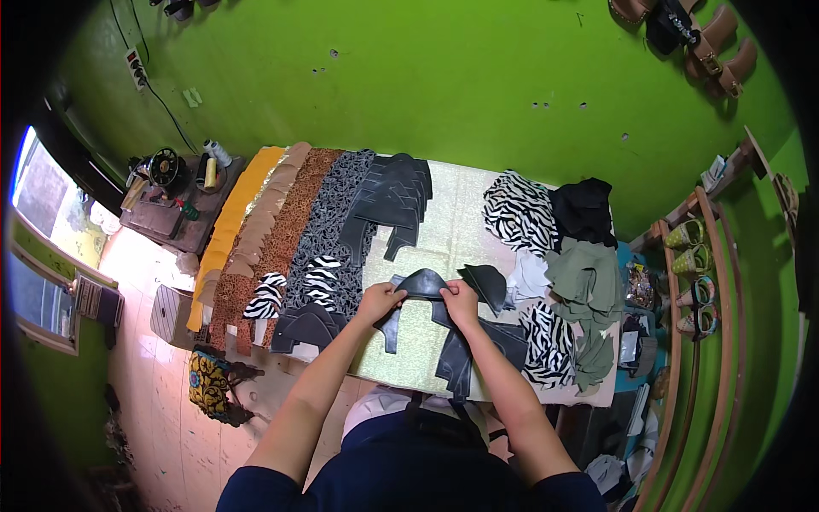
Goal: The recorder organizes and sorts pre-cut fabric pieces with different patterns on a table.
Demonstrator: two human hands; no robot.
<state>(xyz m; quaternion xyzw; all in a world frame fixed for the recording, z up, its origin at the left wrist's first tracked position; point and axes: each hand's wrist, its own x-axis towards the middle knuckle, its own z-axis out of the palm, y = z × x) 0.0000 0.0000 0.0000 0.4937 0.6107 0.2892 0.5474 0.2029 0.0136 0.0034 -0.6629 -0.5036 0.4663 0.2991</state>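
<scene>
Between my two hands is a curved black leather piece point(423, 282), like a cut shoe part, held over the middle of the table. My left hand point(381, 303) pinches its left end and my right hand point(461, 300) pinches its right end. Beneath the left end lies a long black strip-shaped piece point(391, 333). Close by my right hand, a dark rounded piece point(488, 286) rests on the table. More black cut pieces point(495, 343) lie beside and partly under my right forearm. To the left of my left hand is a small stack of black curved pieces point(309, 326).
Overlapping black pieces point(388, 200) sit toward the back of the table. Rows of leopard-print pieces point(290, 213) and orange material point(241, 218) run along the left. Zebra-print pieces point(519, 205) and olive pieces point(587, 275) are piled right. A sewing machine point(164, 168) stands far left; a wooden shoe rack point(682, 341) is right.
</scene>
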